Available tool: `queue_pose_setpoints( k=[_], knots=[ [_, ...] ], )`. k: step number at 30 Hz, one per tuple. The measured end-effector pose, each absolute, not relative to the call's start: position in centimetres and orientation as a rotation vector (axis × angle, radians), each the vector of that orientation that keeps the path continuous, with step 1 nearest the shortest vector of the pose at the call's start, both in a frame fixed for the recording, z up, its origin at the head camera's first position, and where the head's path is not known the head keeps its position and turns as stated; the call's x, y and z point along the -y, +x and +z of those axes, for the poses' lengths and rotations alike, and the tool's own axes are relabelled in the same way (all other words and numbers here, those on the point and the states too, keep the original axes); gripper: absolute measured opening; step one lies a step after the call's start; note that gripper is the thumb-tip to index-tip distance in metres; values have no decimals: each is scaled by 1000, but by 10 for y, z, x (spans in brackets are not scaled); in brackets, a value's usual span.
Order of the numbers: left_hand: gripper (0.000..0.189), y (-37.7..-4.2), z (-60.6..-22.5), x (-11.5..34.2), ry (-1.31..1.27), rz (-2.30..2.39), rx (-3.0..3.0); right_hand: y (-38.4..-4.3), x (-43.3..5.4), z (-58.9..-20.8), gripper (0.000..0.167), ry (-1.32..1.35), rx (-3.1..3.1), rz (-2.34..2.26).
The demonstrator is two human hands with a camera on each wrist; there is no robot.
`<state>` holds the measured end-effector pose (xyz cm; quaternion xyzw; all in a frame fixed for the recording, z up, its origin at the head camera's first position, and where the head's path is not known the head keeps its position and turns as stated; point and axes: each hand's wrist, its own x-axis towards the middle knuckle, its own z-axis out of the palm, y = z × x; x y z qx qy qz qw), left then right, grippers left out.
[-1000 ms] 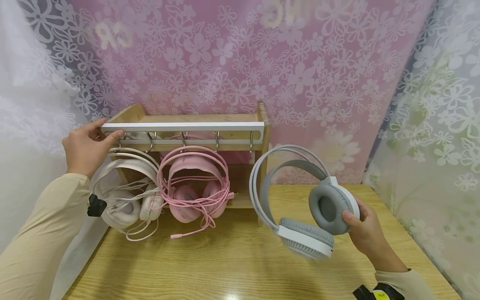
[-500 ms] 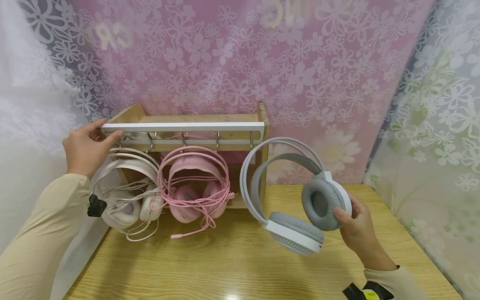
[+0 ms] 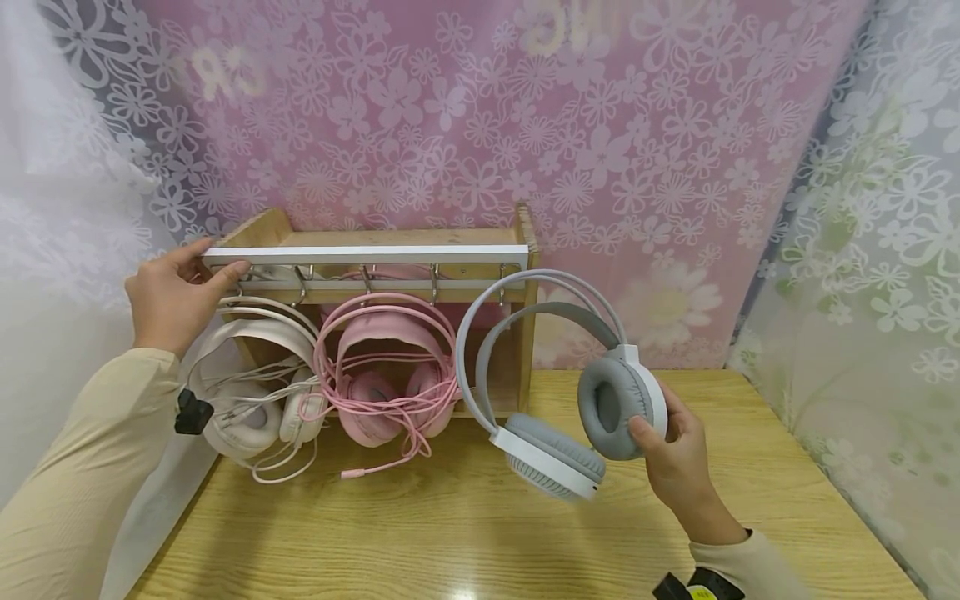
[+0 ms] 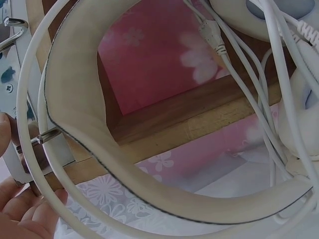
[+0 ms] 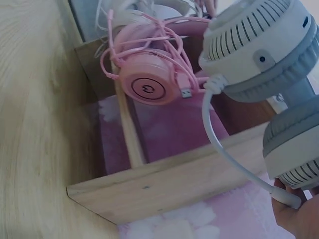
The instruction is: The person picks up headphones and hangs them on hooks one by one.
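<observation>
My right hand (image 3: 684,471) holds white headphones with grey padding (image 3: 551,450) by one ear cup, in the air before the rack's right end. Their headband overlaps the rightmost hook (image 3: 502,283) in the head view. A short pale cable (image 5: 214,137) shows on them in the right wrist view. With thumb in front, my left hand (image 3: 176,292) grips the left end of the white hook rail (image 3: 367,251). Below that hand hang cream headphones (image 3: 262,333), seen close in the left wrist view. Pink headphones (image 3: 390,323), wrapped in their pink cable, hang at mid-rail.
The wooden rack (image 3: 390,237) stands on a wood-grain table (image 3: 420,542), against a pink flowered curtain (image 3: 480,125). Pale curtains close in both sides. The pink microphone tip (image 3: 352,473) juts forward, and loose white cables (image 3: 285,471) dangle at the left.
My right hand has carried the grey-padded headphones leftward and slightly up, from beside the rack to in front of its right end. The left hand has stayed on the rail.
</observation>
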<state>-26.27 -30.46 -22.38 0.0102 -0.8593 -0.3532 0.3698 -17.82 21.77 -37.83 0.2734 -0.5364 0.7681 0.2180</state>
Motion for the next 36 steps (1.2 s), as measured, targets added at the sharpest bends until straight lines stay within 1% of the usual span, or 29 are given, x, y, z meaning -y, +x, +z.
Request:
queue_pose_setpoints(
  k=[8,15,22,25,30,36],
  knots=[
    [56,-262,-222,304,4,-895,2198,-178,-200,-387,54,635,1543,2024],
    [57,-262,-222,304,-1,-908,2189,-180,-191,-398,57,660,1517,1980],
    [56,-263,-223,304,14,-896,2185,-178,-184,-408,64,530,1593,1917],
    [56,-263,-223,305,20,-896,2185,-178,-182,-413,65,515,1602,1901],
    [56,-264,-224,305,-2,-902,2177,-181,-178,-421,66,597,1575,1894],
    [56,-263,-224,304,4,-882,2183,-189,-173,-432,79,776,1579,1851]
  ],
)
